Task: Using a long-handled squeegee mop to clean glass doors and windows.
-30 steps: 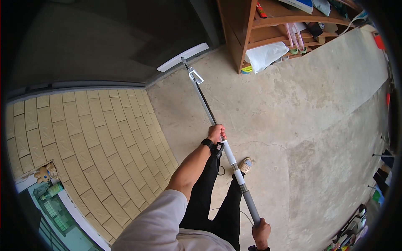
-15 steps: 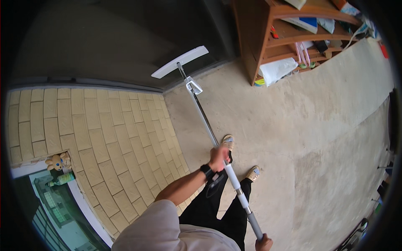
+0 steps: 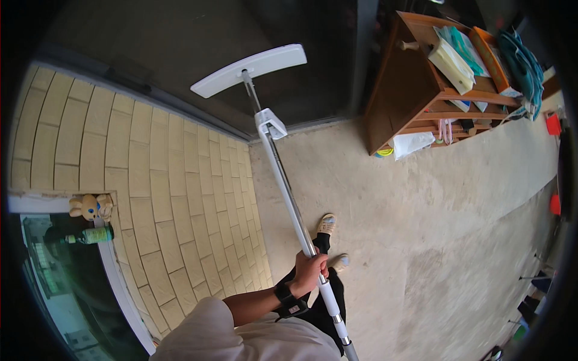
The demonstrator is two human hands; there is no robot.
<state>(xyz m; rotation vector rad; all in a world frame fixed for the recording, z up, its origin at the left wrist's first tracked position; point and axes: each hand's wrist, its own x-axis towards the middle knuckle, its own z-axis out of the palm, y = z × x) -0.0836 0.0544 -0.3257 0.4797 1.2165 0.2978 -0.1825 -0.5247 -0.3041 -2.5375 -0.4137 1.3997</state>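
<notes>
My left hand [image 3: 309, 274] is wrapped round the metal pole of a long-handled flat mop [image 3: 285, 192]. White sleeves and a grey grip run down the pole to the lower edge. At its far end is a wide, thin white head [image 3: 250, 69], held up before a dark smooth panel [image 3: 162, 42]; whether they touch I cannot tell. Just below the head, a white plastic bracket [image 3: 271, 124] sits on the pole. My right hand is out of view, below the picture's lower edge.
A tan brick-patterned wall [image 3: 174, 204] runs along the left. Its window ledge holds a toy animal figure [image 3: 90, 207] and a green bottle [image 3: 90, 235]. A wooden shelf [image 3: 400, 90] with packets and cloths stands at the far right. Concrete floor [image 3: 415, 210] lies below.
The mop head has risen and moved left along the dark panel. My left hand has come lower in the picture, and my right hand has left the view. The view itself has shifted.
</notes>
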